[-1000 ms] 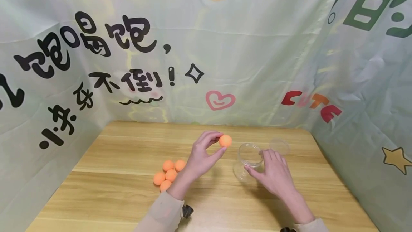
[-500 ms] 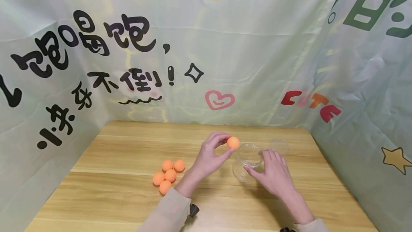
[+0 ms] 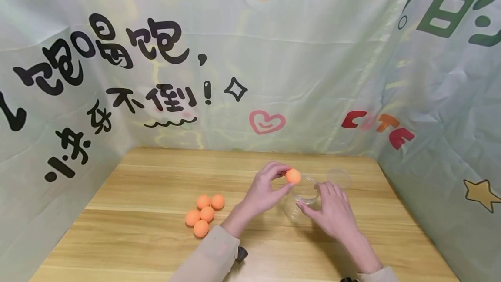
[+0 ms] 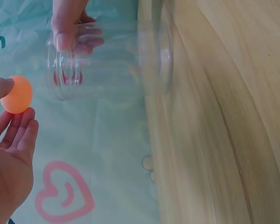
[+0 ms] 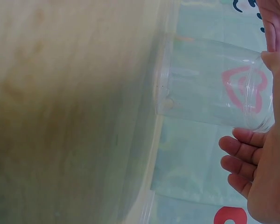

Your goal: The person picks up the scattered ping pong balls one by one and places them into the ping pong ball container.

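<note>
An orange ping-pong ball (image 3: 293, 176) is pinched between the thumb and fingers of my left hand (image 3: 266, 190), just above the left side of the jar's mouth. The clear jar (image 3: 295, 210) stands upright on the table, and nothing shows inside it. My right hand (image 3: 334, 210) grips the jar near its rim, thumb on the near side and fingers round the right side. In the left wrist view the held ball (image 4: 17, 94) is apart from the jar's opening (image 4: 60, 70). The right wrist view shows the jar's side wall (image 5: 200, 81) with the thumb and fingers at its neck.
Several loose orange balls (image 3: 207, 214) lie clustered on the wooden table (image 3: 137, 212), left of my left forearm. A clear round lid (image 3: 339, 178) lies behind my right hand. Printed fabric (image 3: 219, 55) walls in the table at the back and sides.
My left hand has moved right with the ball, from left of the jar to the edge of its mouth. The right hand and the jar have stayed in place.
</note>
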Tool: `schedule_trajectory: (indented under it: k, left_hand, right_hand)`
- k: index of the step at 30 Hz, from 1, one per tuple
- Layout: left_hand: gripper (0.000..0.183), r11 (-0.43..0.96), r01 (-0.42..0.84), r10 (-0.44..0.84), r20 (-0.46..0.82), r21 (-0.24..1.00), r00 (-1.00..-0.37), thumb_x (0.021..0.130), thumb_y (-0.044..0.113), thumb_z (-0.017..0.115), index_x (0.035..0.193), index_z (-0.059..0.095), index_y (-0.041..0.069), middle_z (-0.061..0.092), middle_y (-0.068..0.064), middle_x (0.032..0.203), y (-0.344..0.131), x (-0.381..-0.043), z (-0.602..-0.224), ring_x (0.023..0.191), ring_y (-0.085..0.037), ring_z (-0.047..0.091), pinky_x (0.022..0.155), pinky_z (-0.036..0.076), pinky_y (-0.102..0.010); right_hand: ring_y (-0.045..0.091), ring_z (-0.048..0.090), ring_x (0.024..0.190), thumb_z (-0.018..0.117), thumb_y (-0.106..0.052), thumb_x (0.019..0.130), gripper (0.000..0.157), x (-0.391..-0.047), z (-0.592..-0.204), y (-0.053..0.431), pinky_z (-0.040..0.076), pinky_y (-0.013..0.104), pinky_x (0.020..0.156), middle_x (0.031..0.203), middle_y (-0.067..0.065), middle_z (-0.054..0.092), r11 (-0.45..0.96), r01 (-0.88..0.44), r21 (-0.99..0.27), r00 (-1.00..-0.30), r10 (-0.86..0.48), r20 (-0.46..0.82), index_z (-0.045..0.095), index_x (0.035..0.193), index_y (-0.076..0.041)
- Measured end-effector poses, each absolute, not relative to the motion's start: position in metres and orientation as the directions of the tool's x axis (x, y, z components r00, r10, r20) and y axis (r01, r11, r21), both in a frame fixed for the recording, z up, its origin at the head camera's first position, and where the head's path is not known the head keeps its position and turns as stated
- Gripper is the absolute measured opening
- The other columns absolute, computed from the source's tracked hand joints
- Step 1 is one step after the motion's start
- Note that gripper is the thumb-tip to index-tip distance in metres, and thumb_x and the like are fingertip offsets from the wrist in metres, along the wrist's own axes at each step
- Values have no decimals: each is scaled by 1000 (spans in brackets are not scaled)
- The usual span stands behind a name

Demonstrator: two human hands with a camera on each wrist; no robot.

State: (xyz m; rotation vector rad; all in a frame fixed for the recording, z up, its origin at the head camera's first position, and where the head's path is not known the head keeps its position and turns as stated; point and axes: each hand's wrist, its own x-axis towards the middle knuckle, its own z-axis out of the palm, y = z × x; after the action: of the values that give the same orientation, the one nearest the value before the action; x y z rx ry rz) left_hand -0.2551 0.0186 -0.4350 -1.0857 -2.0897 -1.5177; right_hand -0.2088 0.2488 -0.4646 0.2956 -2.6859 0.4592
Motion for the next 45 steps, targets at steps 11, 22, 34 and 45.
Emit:
schedule_trajectory:
  k: [11, 22, 34, 45]
  left_hand:
    - [37, 250, 767, 434, 640, 591, -634, 92, 10, 81, 125, 66, 3, 64, -9, 124, 27, -253, -438, 111, -19, 65, 99, 57, -26]
    - [40, 298, 739, 473, 579, 604, -664, 91, 12, 82, 128, 67, 6, 64, -6, 126, 29, -253, -442, 113, -17, 65, 101, 55, -25]
    - [42, 360, 723, 486, 542, 590, -685, 92, 16, 82, 130, 67, 7, 65, -3, 127, 30, -252, -438, 114, -15, 64, 101, 53, -20]
    - [46, 363, 715, 479, 538, 598, -693, 92, 17, 82, 134, 65, 7, 63, -1, 130, 29, -248, -440, 115, -13, 64, 99, 54, -21]
  right_hand:
    - [43, 57, 113, 76, -63, 86, 73, -209, -464, 249, 46, 61, 94, 112, 18, 63, 923, -279, -267, -894, -147, 424, 60, 117, 0]
    - [44, 57, 113, 77, -61, 86, 71, -208, -463, 248, 46, 62, 96, 112, 18, 63, 921, -286, -266, -890, -152, 430, 60, 117, 1]
    - [45, 57, 114, 77, -60, 86, 71, -207, -460, 247, 46, 63, 97, 113, 19, 64, 922, -281, -266, -892, -148, 428, 60, 119, 1]
    - [43, 58, 113, 73, -65, 88, 74, -206, -462, 247, 46, 63, 97, 114, 20, 64, 924, -270, -269, -901, -144, 410, 60, 120, 1]
